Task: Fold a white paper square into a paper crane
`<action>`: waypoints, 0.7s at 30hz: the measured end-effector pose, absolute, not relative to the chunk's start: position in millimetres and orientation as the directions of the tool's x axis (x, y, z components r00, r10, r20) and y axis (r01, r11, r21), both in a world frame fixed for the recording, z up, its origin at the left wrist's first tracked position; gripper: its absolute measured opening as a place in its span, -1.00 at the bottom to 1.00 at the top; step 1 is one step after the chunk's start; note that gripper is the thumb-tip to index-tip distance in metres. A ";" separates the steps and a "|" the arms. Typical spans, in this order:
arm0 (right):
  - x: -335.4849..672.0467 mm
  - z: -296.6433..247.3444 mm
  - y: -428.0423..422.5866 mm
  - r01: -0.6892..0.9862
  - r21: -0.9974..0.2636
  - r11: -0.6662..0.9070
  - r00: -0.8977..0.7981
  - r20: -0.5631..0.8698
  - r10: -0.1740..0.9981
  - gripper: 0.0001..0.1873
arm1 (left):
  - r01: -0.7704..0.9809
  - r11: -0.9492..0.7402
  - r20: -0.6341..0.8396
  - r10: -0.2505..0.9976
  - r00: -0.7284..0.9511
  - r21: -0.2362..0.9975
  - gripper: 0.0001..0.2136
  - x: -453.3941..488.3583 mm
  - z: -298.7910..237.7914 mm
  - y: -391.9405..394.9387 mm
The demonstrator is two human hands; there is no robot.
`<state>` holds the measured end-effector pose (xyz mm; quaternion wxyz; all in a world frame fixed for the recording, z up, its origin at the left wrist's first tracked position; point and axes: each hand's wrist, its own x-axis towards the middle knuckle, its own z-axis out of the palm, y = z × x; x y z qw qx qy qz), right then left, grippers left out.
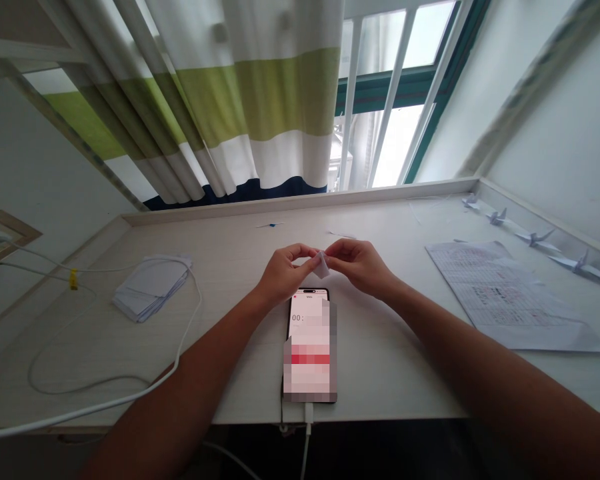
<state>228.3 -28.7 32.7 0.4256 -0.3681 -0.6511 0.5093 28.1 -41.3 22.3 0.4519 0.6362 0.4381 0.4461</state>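
pinched fingertips of my left hand (284, 272) and right hand (364, 268) grip one small folded white paper (322, 267) from either side, with hardly any gap in each pinch. from where i watch, it lies directly between them, just past the phone's (307, 330) top edge, neither hand clearly nearer. its long axis seems to cross the line joining the hands, free end toward me; creases are too small to read.

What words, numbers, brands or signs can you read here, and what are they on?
"00:" on the phone; what follows is pixelated.
Screen heading: too small to read surely.
Printed sheet: dense marks, too small to read.
Small folded paper: no text visible.
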 end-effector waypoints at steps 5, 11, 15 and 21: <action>228.0 33.0 -29.5 0.010 -0.984 0.180 -0.343 0.166 0.925 -0.54 | 0.214 -0.225 0.198 0.970 0.141 0.951 -0.69 27.5 19.9 -39.7; 226.5 35.3 -31.8 -0.017 -0.983 0.183 -0.379 0.175 0.909 -0.53 | 0.152 -0.296 0.289 0.955 0.064 0.943 -0.70 27.3 19.5 -38.1; 226.9 34.0 -31.2 0.048 -0.967 0.249 -0.371 0.215 0.904 -0.58 | 0.101 -0.257 0.249 0.964 0.091 0.961 -0.67 26.3 18.6 -36.5; 228.6 31.0 -28.3 0.045 -0.954 0.296 -0.339 0.264 0.903 -0.67 | 0.067 -0.184 0.170 0.968 0.184 0.981 -0.72 25.0 17.2 -35.6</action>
